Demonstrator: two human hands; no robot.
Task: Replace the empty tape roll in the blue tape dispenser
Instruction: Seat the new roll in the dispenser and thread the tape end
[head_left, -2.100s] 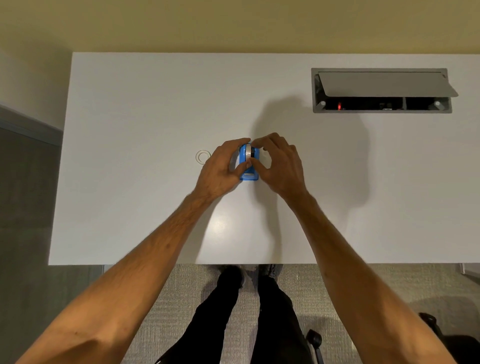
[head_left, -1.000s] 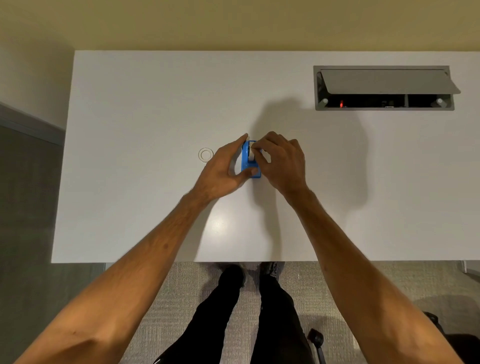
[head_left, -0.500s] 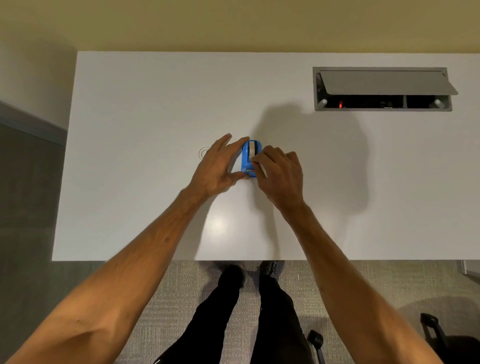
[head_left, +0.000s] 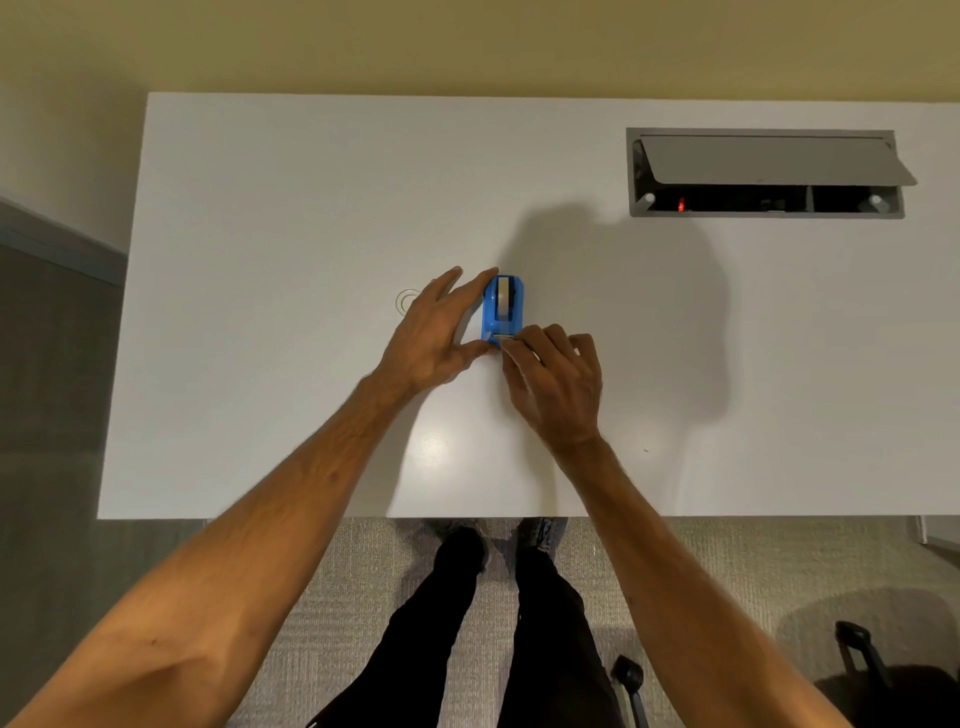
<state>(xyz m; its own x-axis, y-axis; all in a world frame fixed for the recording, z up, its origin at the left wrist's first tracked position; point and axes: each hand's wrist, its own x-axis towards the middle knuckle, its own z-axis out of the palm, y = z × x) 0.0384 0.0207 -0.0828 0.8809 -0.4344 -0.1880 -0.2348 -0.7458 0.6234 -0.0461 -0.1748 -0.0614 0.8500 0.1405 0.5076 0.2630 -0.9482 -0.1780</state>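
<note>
No words or brand marks can be read on anything here.

A blue dispenser (head_left: 502, 309) stands near the middle of a white table (head_left: 260, 218). A tape roll (head_left: 503, 298) sits in its top slot. The cutter end points to the near side.

The left hand (head_left: 434, 332) lies along the left side of the dispenser. Its fingers (head_left: 470, 288) are spread and fairly straight, and they touch the blue side. The thumb reaches the near left corner. It steadies the dispenser but does not wrap round it.

The right hand (head_left: 558, 382) is at the near end. Its fingers are bent in close, and thumb and first finger pinch at the cutter, where a small strip of tape (head_left: 503, 338) shows. I cannot tell for sure if the strip is gripped.

A clear empty ring (head_left: 407, 301) lies flat on the table, just left of the left hand and partly hidden by it.

Far right in the table is a grey cable box (head_left: 763, 174) with its lid tipped up. A tiny red light glows inside.

The wall behind is dull yellow. The floor is grey carpet. The person's black trouser legs and shoes show under the near edge. A light shines off the table near the arms.
</note>
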